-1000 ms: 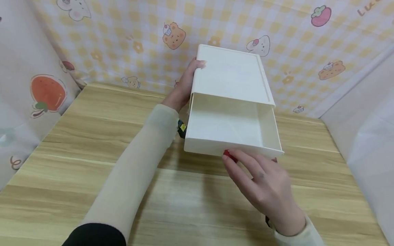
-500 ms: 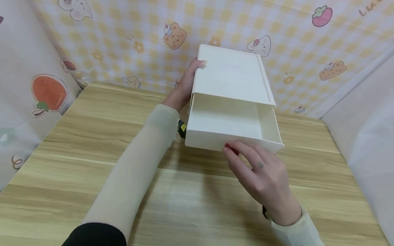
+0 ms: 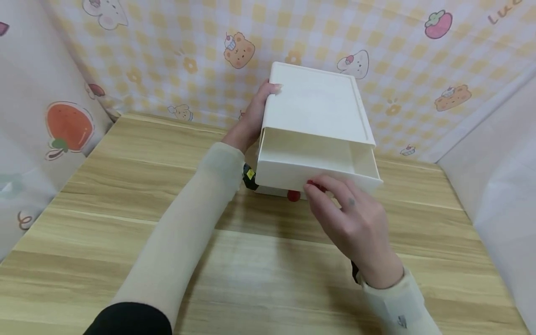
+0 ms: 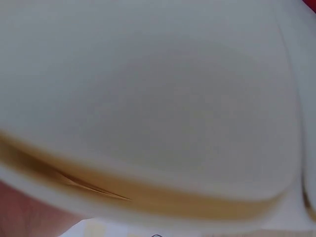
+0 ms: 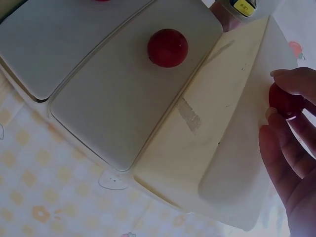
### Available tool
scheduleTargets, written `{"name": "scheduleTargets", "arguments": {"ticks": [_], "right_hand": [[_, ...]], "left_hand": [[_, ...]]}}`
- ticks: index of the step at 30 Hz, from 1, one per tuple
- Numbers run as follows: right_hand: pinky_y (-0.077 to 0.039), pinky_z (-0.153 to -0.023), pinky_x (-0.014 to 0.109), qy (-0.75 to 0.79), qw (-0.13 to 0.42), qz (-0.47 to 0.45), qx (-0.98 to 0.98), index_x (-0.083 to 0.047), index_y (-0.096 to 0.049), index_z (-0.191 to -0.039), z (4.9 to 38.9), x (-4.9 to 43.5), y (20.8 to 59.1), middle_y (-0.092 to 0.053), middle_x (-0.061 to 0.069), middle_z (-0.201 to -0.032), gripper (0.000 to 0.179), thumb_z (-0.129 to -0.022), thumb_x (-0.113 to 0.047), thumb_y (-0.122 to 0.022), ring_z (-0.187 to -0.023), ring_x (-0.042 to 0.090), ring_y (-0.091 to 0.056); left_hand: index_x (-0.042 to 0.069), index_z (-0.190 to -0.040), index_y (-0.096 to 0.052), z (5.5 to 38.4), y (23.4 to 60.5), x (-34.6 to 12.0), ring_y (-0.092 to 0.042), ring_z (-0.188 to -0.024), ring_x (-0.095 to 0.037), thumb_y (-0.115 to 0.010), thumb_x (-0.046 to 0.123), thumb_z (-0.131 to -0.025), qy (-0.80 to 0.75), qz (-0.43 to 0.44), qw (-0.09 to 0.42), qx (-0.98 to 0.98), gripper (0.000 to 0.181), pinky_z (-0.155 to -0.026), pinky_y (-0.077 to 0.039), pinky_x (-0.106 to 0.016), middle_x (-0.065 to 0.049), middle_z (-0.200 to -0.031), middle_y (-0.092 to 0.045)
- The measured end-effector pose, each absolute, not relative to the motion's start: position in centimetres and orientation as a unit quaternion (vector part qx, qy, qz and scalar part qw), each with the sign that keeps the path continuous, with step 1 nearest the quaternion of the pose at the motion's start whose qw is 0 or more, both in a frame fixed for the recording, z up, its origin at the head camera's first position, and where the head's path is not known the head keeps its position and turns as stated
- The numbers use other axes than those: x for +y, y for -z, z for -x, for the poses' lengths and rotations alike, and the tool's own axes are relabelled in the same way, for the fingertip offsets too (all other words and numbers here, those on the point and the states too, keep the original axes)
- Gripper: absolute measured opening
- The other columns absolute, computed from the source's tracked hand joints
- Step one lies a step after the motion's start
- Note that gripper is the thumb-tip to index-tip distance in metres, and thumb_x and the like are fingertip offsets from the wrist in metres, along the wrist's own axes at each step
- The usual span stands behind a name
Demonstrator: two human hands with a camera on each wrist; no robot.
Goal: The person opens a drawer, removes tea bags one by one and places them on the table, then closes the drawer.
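Note:
A white drawer cabinet (image 3: 318,102) stands on the wooden table, its top drawer (image 3: 289,172) partly pulled out. My right hand (image 3: 356,218) pinches the red round knob (image 5: 286,101) on that drawer's front between thumb and fingers. At the cabinet's left side, my left hand (image 3: 255,111) grips the casing with the thumb over the top edge; its other fingers are hidden. Below the drawer a second red knob (image 3: 293,196) shows on a shut drawer front (image 5: 118,94). The left wrist view is filled by a blurred white drawer front (image 4: 163,98).
A yellow-and-white checked cloth (image 3: 167,56) with cartoon prints hangs close behind the cabinet. White cloth walls stand left (image 3: 29,139) and right (image 3: 494,186). The wooden table (image 3: 251,279) reaches toward me between my forearms.
My right hand has moved away from me with the knob, and the top drawer has slid further in. The lower knob has come into sight. My left hand stays put.

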State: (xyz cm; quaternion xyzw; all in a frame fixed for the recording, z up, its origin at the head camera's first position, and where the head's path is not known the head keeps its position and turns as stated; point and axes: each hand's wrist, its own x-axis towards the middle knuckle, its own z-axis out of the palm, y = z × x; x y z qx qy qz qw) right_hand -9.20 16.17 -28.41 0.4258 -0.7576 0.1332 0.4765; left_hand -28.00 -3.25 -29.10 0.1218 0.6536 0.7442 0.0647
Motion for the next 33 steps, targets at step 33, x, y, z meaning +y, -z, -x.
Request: {"name": "scheduleTargets", "arguments": {"ticks": [33], "right_hand": [[-0.055, -0.058, 0.038, -0.099, 0.421, -0.332, -0.839, -0.005, -0.077, -0.102, 12.8, 16.0, 28.9, -0.071, 0.011, -0.106, 0.013, -0.091, -0.008, -0.072, -0.092, 0.027, -0.069]], "left_hand": [[0.03, -0.157, -0.014, 28.2, 29.1, -3.4, -0.026, -0.14, -0.018, -0.033, 0.045, -0.095, -0.738, -0.105, 0.073, 0.662, 0.067, -0.114, -0.023, -0.038, -0.003, -0.156, -0.025]]}}
